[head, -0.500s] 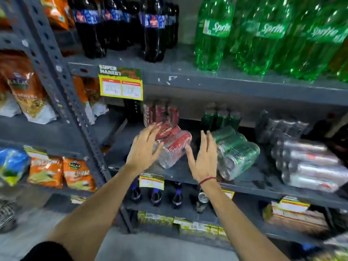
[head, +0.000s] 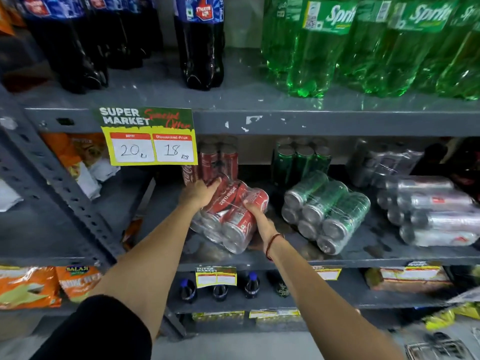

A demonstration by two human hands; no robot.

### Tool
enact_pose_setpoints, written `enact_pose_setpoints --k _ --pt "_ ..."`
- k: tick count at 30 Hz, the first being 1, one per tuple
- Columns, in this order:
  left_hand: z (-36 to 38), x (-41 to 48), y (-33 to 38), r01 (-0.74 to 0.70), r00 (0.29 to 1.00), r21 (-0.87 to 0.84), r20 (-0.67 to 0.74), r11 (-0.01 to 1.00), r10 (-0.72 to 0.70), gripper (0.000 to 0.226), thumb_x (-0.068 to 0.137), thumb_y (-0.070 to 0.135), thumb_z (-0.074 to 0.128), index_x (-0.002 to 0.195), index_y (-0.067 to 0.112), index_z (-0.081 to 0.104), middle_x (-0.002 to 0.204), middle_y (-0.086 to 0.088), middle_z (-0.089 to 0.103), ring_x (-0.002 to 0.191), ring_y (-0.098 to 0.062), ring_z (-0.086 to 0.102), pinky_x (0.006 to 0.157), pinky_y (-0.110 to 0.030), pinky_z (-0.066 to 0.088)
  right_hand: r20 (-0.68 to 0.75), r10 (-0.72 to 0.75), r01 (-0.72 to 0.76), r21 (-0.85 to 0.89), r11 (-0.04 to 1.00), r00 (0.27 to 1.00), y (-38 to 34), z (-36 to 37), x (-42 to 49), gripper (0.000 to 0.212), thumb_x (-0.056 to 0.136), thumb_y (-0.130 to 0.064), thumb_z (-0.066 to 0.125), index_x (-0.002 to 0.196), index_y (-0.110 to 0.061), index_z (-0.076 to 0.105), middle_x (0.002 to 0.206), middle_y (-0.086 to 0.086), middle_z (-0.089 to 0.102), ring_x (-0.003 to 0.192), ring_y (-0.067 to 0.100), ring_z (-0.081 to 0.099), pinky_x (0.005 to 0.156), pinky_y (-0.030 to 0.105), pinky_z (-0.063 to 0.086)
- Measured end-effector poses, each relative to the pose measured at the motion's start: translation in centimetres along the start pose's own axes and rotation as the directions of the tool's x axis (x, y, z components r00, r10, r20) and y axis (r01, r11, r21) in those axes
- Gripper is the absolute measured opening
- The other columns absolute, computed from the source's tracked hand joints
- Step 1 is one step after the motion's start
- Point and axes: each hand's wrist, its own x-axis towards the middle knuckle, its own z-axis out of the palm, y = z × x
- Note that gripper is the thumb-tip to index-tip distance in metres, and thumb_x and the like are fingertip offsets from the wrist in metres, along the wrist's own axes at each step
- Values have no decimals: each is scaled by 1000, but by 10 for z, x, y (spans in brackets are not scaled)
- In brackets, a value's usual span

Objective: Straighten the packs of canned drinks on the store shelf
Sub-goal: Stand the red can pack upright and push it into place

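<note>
A shrink-wrapped pack of red cola cans [head: 230,214] lies on its side, skewed, on the middle grey shelf [head: 363,258]. My left hand [head: 198,193] grips its upper left side, and my right hand [head: 259,216] holds its right side with the thumb on top. Behind it a red pack [head: 217,159] stands upright. To the right a green can pack [head: 327,211] lies tilted on its side, with an upright green pack [head: 301,159] behind. Further right lie silver can packs [head: 431,211], also on their sides.
A yellow price tag [head: 149,137] hangs from the upper shelf edge just above my left hand. Dark cola bottles [head: 200,40] and green Sprite bottles [head: 337,42] stand above. Snack bags [head: 28,284] fill the left bay. Small bottles [head: 219,289] sit on the shelf below.
Both hands moved in from hovering open beside the red pack and closed on its two sides. The camera has come closer to the shelf.
</note>
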Motion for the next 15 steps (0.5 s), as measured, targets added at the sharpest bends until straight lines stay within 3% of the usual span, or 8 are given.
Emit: enact_pose_setpoints --k 2,5,7,10,13,15 --pt "2 -2 1 6 998 22 -55 1000 -4 66 91 61 36 117 5 61 120 -18 64 110 -37 59 86 -35 43 -25 -33 33 11 999 999 2 1 1 78 63 -51 78 121 -7 50 110 15 68 98 31 66 95 51 51" --pt "3 -9 0 1 992 -31 -125 1000 -5 63 90 60 41 116 6 62 121 -18 64 110 -37 59 85 -36 43 -51 -90 91 28 995 995 4 3 0 66 67 -44 77 116 -7 52 109 15 68 97 30 67 94 51 51" --pt "-1 -11 -3 -17 987 -149 -159 989 -7 63 87 61 47 118 9 62 122 -18 64 113 -39 58 94 -40 43 -102 -172 171 -20 985 980 2 7 -2 77 57 -49 79 116 -9 52 112 13 68 98 27 67 95 48 52" --pt "-5 -13 -15 -72 985 -406 -170 911 2 67 79 67 52 121 16 61 123 -14 64 117 -37 56 102 -42 42 -185 -394 345 -246 906 901 -1 13 -1 103 39 -58 78 128 -17 44 121 9 59 107 24 61 99 46 49" --pt "8 -14 -35 -122 991 -652 -117 748 60 74 73 70 56 129 21 54 129 -5 62 120 -24 56 107 -47 41 -133 -567 465 -439 769 813 -3 13 -11 105 51 -40 83 139 -16 31 130 10 45 120 22 48 107 39 40" --pt "16 -22 -36 -77 997 -761 -67 645 41 81 77 71 52 138 20 41 139 -6 53 127 -23 50 110 -49 37 -63 -634 520 -512 684 771 -2 9 -17 109 55 -26 84 144 -11 23 135 12 38 125 19 40 108 34 34"
